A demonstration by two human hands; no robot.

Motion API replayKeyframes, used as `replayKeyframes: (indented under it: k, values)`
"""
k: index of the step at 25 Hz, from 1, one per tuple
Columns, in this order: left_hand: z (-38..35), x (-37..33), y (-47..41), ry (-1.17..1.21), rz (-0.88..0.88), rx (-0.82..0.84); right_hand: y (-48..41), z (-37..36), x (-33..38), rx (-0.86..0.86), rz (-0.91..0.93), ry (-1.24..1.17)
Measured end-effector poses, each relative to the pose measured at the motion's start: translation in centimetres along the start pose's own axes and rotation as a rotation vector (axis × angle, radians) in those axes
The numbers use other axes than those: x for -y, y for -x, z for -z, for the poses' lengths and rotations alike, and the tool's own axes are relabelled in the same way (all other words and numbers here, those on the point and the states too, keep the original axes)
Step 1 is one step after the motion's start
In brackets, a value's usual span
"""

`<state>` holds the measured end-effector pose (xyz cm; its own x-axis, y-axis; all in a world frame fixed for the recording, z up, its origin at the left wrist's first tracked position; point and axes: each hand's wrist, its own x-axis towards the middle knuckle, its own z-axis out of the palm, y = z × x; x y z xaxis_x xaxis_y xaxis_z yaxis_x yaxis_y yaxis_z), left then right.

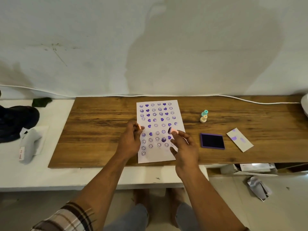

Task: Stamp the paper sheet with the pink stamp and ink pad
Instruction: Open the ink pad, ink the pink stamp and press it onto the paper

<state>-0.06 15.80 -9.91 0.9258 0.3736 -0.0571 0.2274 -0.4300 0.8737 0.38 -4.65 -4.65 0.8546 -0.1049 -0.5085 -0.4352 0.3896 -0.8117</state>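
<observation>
Head view shows the right hand (184, 147) pinching a small pink plastic stamp (173, 130) above the white paper sheet (159, 130); the left hand (131, 140) grips its pink cap (139, 127). The purple square ink pad (212, 141) lies near. A tilted, un-inked stamp risks a faint print.

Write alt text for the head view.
Right hand holds a pink stamp above a paper sheet covered in purple smileys and hearts; left hand pinches a small pink piece. Purple ink pad lies open to the right.

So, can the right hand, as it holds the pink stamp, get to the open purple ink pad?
Probably yes: the right hand with the pink stamp is just left of the open purple ink pad, with only bare wooden tabletop between them.
</observation>
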Motion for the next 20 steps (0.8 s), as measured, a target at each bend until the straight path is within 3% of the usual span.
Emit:
replayKeyframes:
  k: [2,5,12,20]
  values:
    - [0.1,-0.7,-0.1,0.021,0.003,0.002,-0.3,0.6,0.7,0.004,-0.03,-0.038]
    - [-0.9,-3.4,0.4,0.173,-0.009,-0.005,-0.8,1.1,1.7,0.009,0.066,0.008]
    - [-3.4,-8.8,2.6,0.358,-0.004,0.261,-1.3,2.2,2.5,0.096,0.205,0.087]
    - [-3.4,-10.8,2.3,0.307,0.08,0.17,-1.8,2.9,3.7,0.148,0.352,0.199]
